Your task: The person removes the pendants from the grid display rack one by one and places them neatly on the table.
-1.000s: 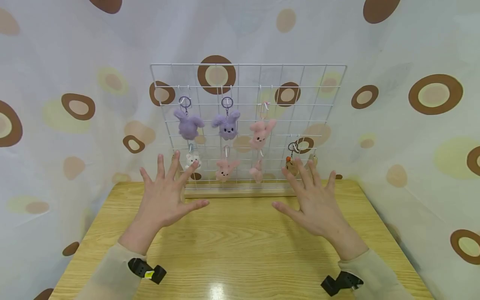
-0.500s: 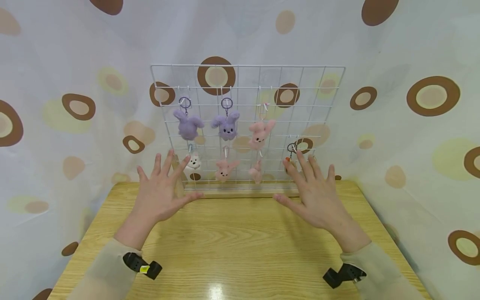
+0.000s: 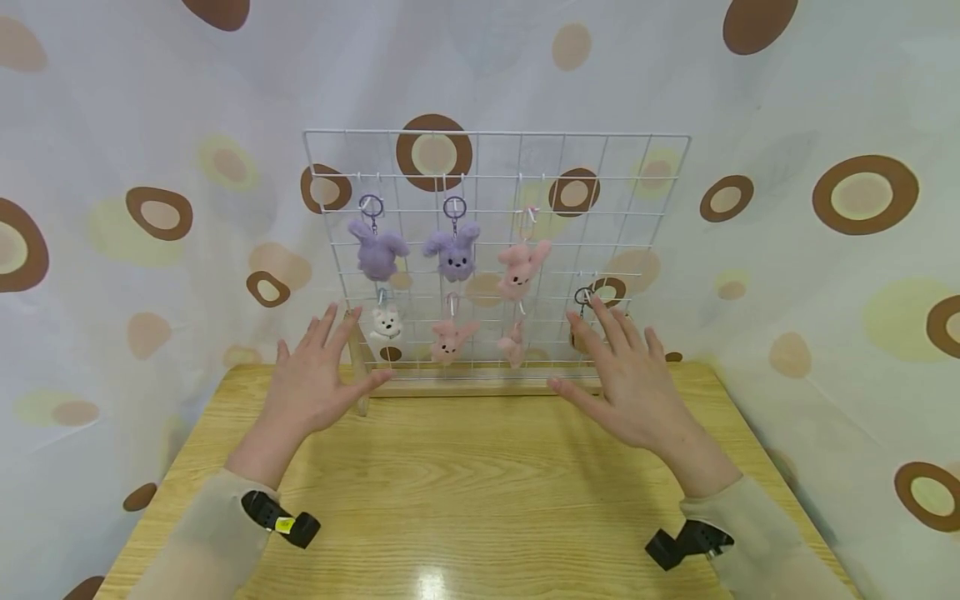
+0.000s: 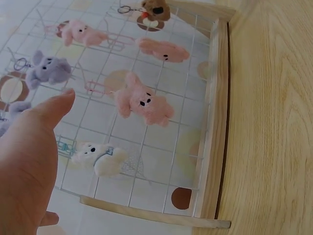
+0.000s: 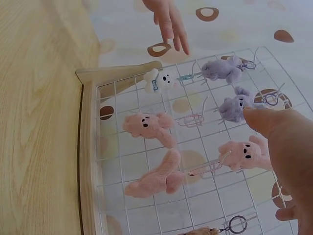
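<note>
A white wire grid rack (image 3: 497, 133) stands at the back of the table with plush keychains hanging from hooks. Two purple bunny keychains (image 3: 454, 252) and a pink bunny keychain (image 3: 521, 271) hang in the upper row. Below them are a white dog keychain (image 3: 386, 322), two more pink keychains (image 3: 450, 340) and a brown plush keychain (image 5: 201, 231), mostly hidden by fingers in the head view. My left hand (image 3: 309, 383), fingers extended, hovers left of the white dog. My right hand (image 3: 633, 387) is spread before the brown keychain. Both hold nothing.
The rack has a wooden base (image 3: 480, 387) along the back of the wood-grain table (image 3: 457, 492). A white curtain with brown and yellow ovals (image 3: 866, 196) surrounds the table on the back and sides. Black wrist cameras (image 3: 281, 518) sit on both sleeves.
My left hand has drifted a little left, uncovering the white dog keychain. My right hand has shifted slightly and covers more of the brown keychain. The keychains hang in the same places.
</note>
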The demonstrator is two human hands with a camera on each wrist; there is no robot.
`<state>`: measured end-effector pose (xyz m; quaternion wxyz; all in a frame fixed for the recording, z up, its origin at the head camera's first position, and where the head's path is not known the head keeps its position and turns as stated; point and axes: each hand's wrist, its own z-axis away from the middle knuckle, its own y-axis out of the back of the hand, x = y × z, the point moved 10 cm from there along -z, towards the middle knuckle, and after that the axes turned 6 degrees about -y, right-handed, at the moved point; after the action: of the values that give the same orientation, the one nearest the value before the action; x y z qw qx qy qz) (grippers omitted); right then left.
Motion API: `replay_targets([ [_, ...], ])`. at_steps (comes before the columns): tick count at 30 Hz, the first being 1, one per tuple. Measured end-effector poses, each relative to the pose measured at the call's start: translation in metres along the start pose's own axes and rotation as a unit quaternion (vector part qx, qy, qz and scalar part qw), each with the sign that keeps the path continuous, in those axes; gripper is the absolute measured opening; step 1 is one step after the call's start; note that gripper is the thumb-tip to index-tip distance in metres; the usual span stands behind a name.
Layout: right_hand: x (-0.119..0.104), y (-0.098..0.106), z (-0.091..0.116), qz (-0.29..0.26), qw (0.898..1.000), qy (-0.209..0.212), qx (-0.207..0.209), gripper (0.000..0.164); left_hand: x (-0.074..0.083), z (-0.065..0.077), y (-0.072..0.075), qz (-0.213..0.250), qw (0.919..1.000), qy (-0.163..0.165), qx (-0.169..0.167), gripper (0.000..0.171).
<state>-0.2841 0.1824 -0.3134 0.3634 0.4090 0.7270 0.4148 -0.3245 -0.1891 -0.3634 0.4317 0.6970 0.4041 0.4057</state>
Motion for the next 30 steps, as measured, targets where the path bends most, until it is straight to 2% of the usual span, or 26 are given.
replay_targets([
  [7, -0.003, 0.008, -0.002, -0.022, 0.999, 0.016, 0.023, 0.082, -0.015, -0.004, -0.006, 0.028, 0.9995, 0.016, 0.002, 0.105],
  [14, -0.01, 0.018, -0.006, -0.055, 0.994, 0.066, 0.064, 0.078, -0.028, -0.009, -0.013, 0.075, 0.9963, 0.04, 0.013, 0.11],
  [17, -0.011, 0.018, -0.009, -0.065, 0.995, 0.062, 0.052, 0.078, -0.033, -0.011, -0.015, 0.09, 0.9945, 0.053, 0.013, 0.11],
  [23, -0.007, 0.016, -0.016, -0.109, 0.994, 0.028, 0.005, 0.076, -0.042, -0.018, -0.02, 0.128, 0.989, 0.07, 0.024, 0.103],
  [30, -0.006, 0.016, -0.024, -0.152, 0.988, 0.017, -0.013, 0.074, -0.05, -0.023, -0.024, 0.196, 0.9749, 0.092, 0.052, 0.096],
])
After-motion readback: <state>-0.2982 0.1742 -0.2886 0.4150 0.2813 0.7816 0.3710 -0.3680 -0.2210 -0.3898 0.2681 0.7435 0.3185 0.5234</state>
